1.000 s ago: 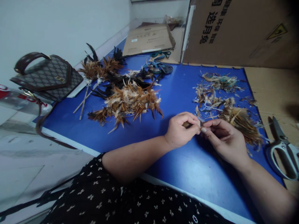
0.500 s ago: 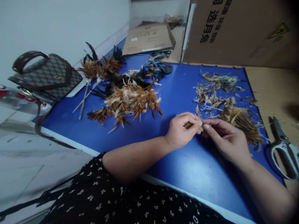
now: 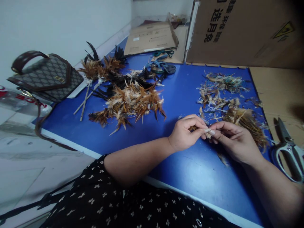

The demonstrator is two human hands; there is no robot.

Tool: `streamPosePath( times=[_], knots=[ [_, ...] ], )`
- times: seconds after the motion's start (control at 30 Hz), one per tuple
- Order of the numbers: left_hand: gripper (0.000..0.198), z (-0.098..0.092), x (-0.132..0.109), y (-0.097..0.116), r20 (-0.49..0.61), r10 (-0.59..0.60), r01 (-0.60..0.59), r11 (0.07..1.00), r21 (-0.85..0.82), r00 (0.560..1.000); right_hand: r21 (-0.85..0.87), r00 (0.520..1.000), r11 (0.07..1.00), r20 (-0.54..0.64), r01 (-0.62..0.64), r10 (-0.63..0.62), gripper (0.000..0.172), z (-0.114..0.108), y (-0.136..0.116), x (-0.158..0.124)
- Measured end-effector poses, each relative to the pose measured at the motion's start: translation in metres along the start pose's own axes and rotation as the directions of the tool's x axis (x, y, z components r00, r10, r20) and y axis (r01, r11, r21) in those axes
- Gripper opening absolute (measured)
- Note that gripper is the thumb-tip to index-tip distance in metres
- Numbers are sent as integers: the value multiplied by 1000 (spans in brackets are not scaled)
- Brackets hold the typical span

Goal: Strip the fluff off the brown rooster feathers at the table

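My left hand (image 3: 186,133) is closed in a pinch around a small tuft of brown feathers (image 3: 208,135), mostly hidden by the fingers. My right hand (image 3: 235,139) meets it fingertip to fingertip, thumb and forefinger closed on the pale end of the same tuft. A blurred feather wisp (image 3: 223,159) shows below the right hand. Just beyond that hand lies a bundle of brown feathers (image 3: 249,125), quills side by side. Behind it are loose feather scraps (image 3: 213,96) in pale and bluish tones. Left of my hands rests a heap of tied orange-brown feathers (image 3: 135,101).
On the blue table (image 3: 182,85), two sticks (image 3: 83,106) with feather heads lie near a patterned handbag (image 3: 52,76) and a plastic bottle (image 3: 26,103). Scissors (image 3: 288,152) lie at the right. A cardboard box panel (image 3: 242,34) stands behind; flat cardboard (image 3: 152,38) is at the back.
My right hand has shifted slightly right and its fingertips have moved along the pale end of the tuft. A blurred wisp has appeared below it.
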State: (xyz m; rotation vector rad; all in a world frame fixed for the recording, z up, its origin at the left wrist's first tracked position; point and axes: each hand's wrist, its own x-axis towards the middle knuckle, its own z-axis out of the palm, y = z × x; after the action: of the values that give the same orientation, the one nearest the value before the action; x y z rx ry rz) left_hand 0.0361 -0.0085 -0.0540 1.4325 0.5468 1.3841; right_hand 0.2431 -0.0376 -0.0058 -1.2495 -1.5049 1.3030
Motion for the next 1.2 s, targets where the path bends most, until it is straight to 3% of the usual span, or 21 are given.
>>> streamPosePath(
  times=[0.13,0.23,0.37,0.43,0.6,0.67,0.73,0.87,1.03,1.2],
  knots=[
    [35,0,0,2,-1,-35,35,999,-3,999,-113,999,993,-14,34,-36,45,-3,0,-1],
    [34,-1,-1,-1,-43,-37,38,999,18,998,-284,989,951,-45,123,-141,37,-5,4,-2],
    [28,-4,-2,-8,-92,-28,32,998,45,995,-570,922,759,-5,315,-387,18,-7,12,1],
    [25,-6,-1,-11,-95,-18,25,997,68,995,-649,894,675,17,351,-448,10,-7,15,3],
    [20,-7,3,-8,23,98,-100,989,109,995,-722,915,605,95,335,-393,15,-4,18,3],
    [22,-6,3,-7,75,46,-48,999,17,996,-747,912,564,136,351,-387,21,-4,20,2],
    [29,-4,2,-6,116,-69,80,992,-97,991,-779,899,507,160,368,-408,24,-4,22,1],
    [43,-2,-2,-8,80,-281,290,944,-155,956,-858,867,339,212,386,-450,25,-2,29,1],
    [38,-1,-4,-10,-31,-358,353,929,-110,933,-916,857,176,252,362,-450,33,2,35,4],
    [25,-1,-6,-10,-70,-393,386,917,-98,917,-925,827,36,320,378,-463,39,3,35,3]
  ],
)
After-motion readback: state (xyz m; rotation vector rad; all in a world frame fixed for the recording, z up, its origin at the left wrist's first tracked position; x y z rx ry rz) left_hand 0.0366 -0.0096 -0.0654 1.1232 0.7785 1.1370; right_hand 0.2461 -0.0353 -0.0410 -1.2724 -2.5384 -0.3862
